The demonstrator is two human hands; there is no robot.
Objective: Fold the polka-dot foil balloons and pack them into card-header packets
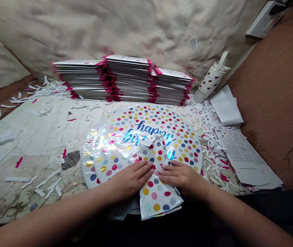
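Observation:
Flat, round foil balloons point(185, 137) with coloured dots and blue "happy birthday" lettering lie overlapping on the table. On top of them is a folded dotted foil piece point(156, 202), narrow in the middle and flaring past the table's front edge. My left hand point(132, 176) presses on its left side, fingers stretched out and lying flat. From the right, my right hand point(181, 176) rests on the opposite side with its fingers extended too. The fingertips of both hands nearly meet over the folded foil. Part of the lettering is hidden beneath the fold.
Three stacks of pink-edged white packets point(128, 79) stand along the back wall. Right of them is a white tumbler point(210, 82) with hearts. Paper shreds point(213, 137) litter both sides, and paper sheets point(246, 157) lie at right. A power strip point(266, 20) hangs above.

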